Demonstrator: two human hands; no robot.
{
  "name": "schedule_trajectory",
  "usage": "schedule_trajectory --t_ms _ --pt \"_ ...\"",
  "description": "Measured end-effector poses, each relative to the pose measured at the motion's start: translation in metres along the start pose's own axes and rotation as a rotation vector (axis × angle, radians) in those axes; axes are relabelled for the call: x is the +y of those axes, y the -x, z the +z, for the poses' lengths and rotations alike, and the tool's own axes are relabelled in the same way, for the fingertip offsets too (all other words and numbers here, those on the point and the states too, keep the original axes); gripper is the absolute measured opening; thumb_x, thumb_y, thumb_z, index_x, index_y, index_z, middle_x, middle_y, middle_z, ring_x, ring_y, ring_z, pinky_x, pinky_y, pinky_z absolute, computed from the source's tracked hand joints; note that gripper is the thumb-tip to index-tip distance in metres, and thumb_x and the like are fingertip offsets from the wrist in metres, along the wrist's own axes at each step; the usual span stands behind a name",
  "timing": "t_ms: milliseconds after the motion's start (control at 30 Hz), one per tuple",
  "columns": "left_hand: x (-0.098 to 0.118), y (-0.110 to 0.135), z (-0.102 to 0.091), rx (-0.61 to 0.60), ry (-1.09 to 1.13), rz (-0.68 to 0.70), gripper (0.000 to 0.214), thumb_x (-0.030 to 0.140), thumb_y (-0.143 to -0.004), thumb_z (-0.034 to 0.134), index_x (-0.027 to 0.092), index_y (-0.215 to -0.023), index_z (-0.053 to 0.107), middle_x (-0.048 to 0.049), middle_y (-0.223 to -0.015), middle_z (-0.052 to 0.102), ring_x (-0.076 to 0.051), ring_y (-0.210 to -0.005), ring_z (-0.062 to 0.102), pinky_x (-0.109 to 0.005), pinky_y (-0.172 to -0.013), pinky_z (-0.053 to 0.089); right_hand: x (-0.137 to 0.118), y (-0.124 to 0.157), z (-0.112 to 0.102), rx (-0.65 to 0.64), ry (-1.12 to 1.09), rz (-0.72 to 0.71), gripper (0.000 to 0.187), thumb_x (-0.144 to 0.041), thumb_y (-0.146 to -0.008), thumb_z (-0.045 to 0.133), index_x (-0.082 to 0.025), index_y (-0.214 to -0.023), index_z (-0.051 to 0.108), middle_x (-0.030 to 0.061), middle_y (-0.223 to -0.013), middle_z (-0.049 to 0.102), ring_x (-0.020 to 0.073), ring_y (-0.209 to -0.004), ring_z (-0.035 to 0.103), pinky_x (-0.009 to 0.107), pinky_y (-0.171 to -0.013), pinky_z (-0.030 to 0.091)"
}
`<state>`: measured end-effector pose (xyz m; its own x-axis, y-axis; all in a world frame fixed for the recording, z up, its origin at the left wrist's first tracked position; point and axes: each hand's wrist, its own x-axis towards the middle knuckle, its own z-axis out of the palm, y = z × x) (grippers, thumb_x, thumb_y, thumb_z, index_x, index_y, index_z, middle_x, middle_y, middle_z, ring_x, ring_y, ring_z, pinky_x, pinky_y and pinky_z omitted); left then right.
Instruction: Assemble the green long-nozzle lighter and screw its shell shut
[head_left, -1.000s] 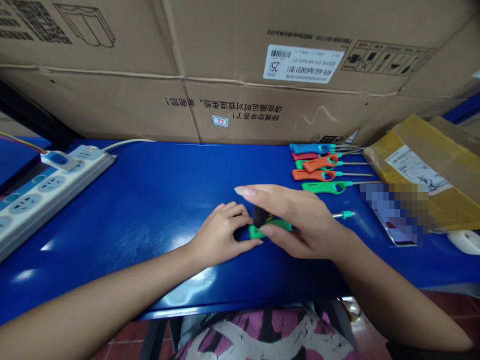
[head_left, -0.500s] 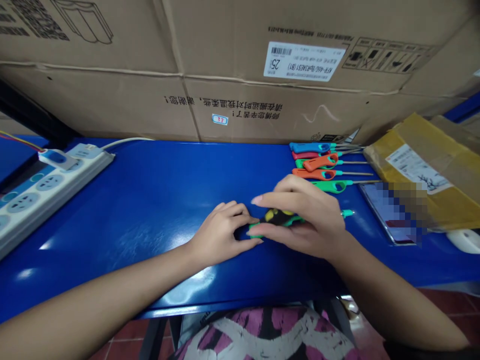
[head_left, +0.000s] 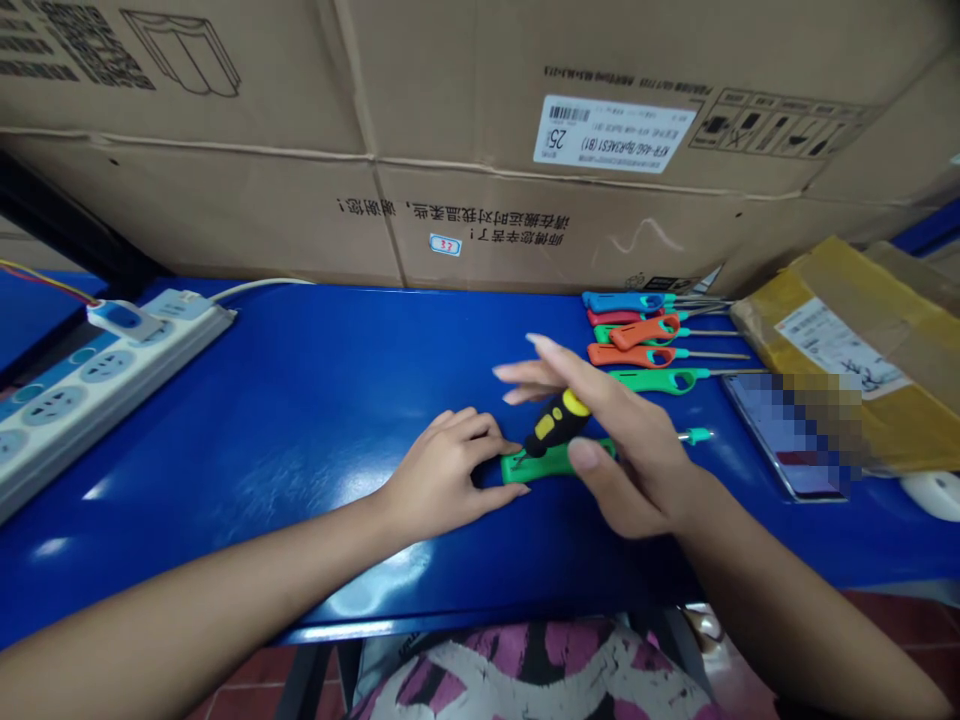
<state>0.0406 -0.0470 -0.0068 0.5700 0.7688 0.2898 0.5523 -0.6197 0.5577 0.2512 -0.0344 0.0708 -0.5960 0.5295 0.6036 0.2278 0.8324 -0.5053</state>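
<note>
A green gas lighter lies on the blue table, its handle end to the left and its turquoise nozzle part to the right. My left hand has thumb and forefinger closed about the handle's left end. A black and yellow screwdriver leans to the right, its tip down on the lighter's handle near that end. Over the lighter is my right hand, fingers stretched and thumb apart; the screwdriver's butt rests against its inner side, without fingers wrapped round it. The hand covers part of the lighter.
Several coloured gas lighters lie at the back right, by a yellow-taped parcel and a phone. A white mouse-like object sits at the right edge. A power strip lies left; a large cardboard sheet stands behind.
My right hand has opened, its fingers lifting and its thumb moving away to the right. The screwdriver now shows more fully, tilted over the lighter. My left hand keeps its place.
</note>
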Motion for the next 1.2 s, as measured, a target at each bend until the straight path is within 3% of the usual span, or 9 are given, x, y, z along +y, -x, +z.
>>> schedule_trajectory --t_ms 67,233,400,600,767,867,967,1100,1200 --pt "-0.001 -0.001 0.000 0.014 0.001 0.009 0.029 0.045 -0.086 0.074 0.021 -0.103 0.073 -0.0059 -0.097 0.068 -0.025 -0.091 0.062 -0.042 -0.082 0.046 -0.001 0.001 0.001 -0.038 -0.075 0.006 0.054 -0.025 -0.105 0.042 -0.022 -0.157 0.031 0.0134 -0.136 0.063 0.0212 -0.109 0.068 0.041 -0.092 0.058" --pt "-0.003 -0.002 0.001 -0.004 0.015 0.032 0.027 0.041 -0.090 0.069 0.020 -0.107 0.072 -0.0068 -0.096 0.070 -0.025 -0.090 0.063 -0.042 -0.082 0.048 0.001 0.001 0.005 0.140 0.074 -0.128 0.046 -0.027 -0.091 0.072 -0.024 -0.135 0.059 0.0040 -0.093 0.068 0.0164 -0.081 0.064 0.029 -0.072 0.058" --pt "-0.003 0.000 0.002 0.027 0.002 0.016 0.027 0.041 -0.089 0.070 0.021 -0.106 0.072 -0.0084 -0.111 0.070 -0.028 -0.099 0.063 -0.044 -0.085 0.048 -0.002 -0.001 0.005 -0.021 -0.064 -0.106 0.048 -0.023 -0.105 0.040 -0.014 -0.152 0.040 0.0151 -0.131 0.063 0.0214 -0.119 0.061 0.039 -0.096 0.055" --pt "-0.004 -0.001 0.002 -0.011 0.009 0.019 0.026 0.041 -0.089 0.070 0.021 -0.106 0.072 -0.0055 -0.092 0.069 -0.025 -0.086 0.062 -0.040 -0.076 0.048 -0.001 0.000 0.006 0.170 0.012 -0.136 0.048 -0.022 -0.087 0.076 -0.022 -0.133 0.062 0.0045 -0.097 0.070 0.0144 -0.085 0.066 0.026 -0.079 0.057" --pt "-0.004 0.000 0.004 0.063 0.020 0.010 0.026 0.040 -0.085 0.074 0.021 -0.102 0.069 -0.0064 -0.102 0.069 -0.026 -0.094 0.062 -0.042 -0.084 0.048 0.001 0.005 0.008 -0.066 -0.080 -0.128 0.054 -0.009 -0.098 0.041 -0.014 -0.152 0.040 0.0138 -0.133 0.065 0.0196 -0.123 0.061 0.036 -0.099 0.053" --pt "-0.004 0.000 0.005 0.029 -0.002 -0.021 0.024 0.041 -0.084 0.075 0.020 -0.091 0.067 -0.0030 -0.087 0.065 -0.022 -0.082 0.059 -0.038 -0.075 0.045 0.002 0.007 0.016 -0.051 -0.102 -0.122 0.062 0.004 -0.087 0.042 -0.021 -0.142 0.052 0.0044 -0.104 0.072 0.0131 -0.097 0.066 0.027 -0.084 0.054" --pt "-0.004 0.002 0.005 -0.008 -0.050 -0.011 0.019 0.038 -0.087 0.071 0.020 -0.089 0.068 -0.0029 -0.087 0.063 -0.023 -0.085 0.057 -0.037 -0.076 0.043 0.000 0.008 0.028 -0.113 -0.106 -0.116 0.061 0.001 -0.080 0.043 -0.018 -0.137 0.055 0.0076 -0.111 0.070 0.0162 -0.101 0.063 0.032 -0.087 0.052" --pt "-0.001 0.004 0.002 -0.085 0.012 0.008 0.011 0.026 -0.092 0.067 0.023 -0.102 0.071 -0.0018 -0.094 0.066 -0.022 -0.088 0.057 -0.037 -0.077 0.040 -0.004 0.015 0.048 -0.405 -0.106 -0.292 0.049 -0.010 -0.076 0.046 -0.017 -0.120 0.066 0.0046 -0.105 0.071 0.0181 -0.093 0.059 0.037 -0.086 0.045" --pt "0.001 0.004 0.000 -0.064 0.030 0.022 0.022 0.022 -0.093 0.066 0.023 -0.114 0.070 -0.0028 -0.097 0.068 -0.022 -0.086 0.057 -0.036 -0.073 0.037 -0.006 0.020 0.057 -0.625 -0.091 -0.280 0.045 -0.011 -0.078 0.051 -0.019 -0.120 0.065 -0.0019 -0.104 0.073 0.0170 -0.089 0.057 0.039 -0.082 0.037"
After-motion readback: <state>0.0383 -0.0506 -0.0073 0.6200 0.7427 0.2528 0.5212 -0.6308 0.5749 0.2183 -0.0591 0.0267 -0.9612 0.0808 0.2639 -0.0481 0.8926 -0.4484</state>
